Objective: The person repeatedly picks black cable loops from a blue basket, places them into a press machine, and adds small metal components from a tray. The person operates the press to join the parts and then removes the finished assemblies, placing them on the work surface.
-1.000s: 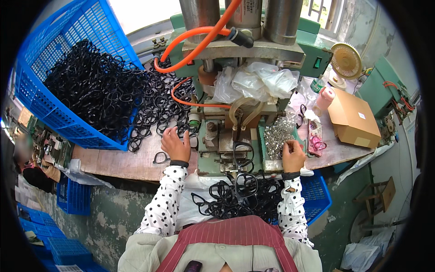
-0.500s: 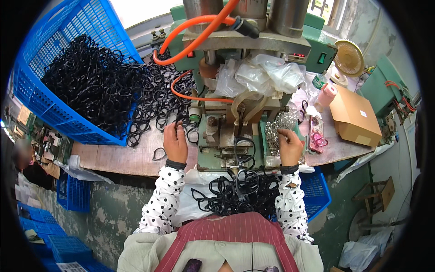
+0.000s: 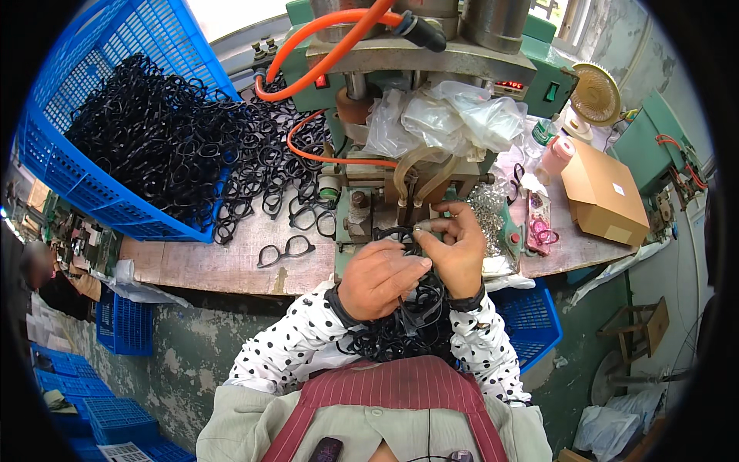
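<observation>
Both my hands are together in front of the press (image 3: 431, 185). My left hand (image 3: 377, 283) is closed round a black eyeglass frame (image 3: 394, 232), which it partly hides. Just to the right, my right hand (image 3: 460, 250) has its fingers bent in a pinch by the frame's edge; what sits between the fingertips is too small to make out. Under the hands, more black eyeglass frames (image 3: 392, 339) lie heaped on my lap. A heap of small shiny metal parts (image 3: 486, 206) is beside my right hand.
A blue crate (image 3: 46, 165) heaped with black eyeglass frames tilts at the left; loose frames (image 3: 285, 251) lie on the table. Right of the press are a pink bottle (image 3: 556, 156), a cardboard box (image 3: 604, 192) and a fan (image 3: 594, 96). An orange hose (image 3: 279, 65) loops above.
My left hand has come right from the loose frames on the table, and my right hand has come left from the metal parts. They now meet at a black eyeglass frame before the press.
</observation>
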